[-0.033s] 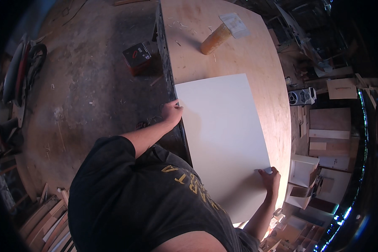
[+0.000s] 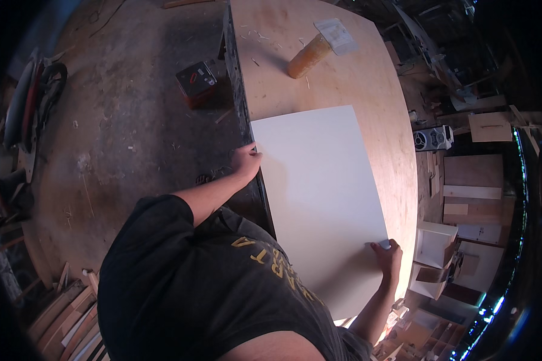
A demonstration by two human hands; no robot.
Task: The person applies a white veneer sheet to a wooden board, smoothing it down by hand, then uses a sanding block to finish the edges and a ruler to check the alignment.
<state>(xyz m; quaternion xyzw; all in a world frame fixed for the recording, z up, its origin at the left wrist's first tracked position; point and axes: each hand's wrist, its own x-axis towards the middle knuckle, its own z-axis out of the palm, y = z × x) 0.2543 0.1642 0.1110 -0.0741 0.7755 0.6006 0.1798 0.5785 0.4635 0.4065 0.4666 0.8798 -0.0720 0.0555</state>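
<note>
We seem to be steadying the white board (image 2: 319, 186) on the table (image 2: 271, 90). Our left hand (image 2: 245, 161) and right hand (image 2: 389, 257) pinch its edges; moving it needs both together.

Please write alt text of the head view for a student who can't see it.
A person's left hand and right hand are at opposite edges of a white panel lying on a wooden tabletop. Beyond it is an amber cylinder topped by a pale flat piece.
</note>
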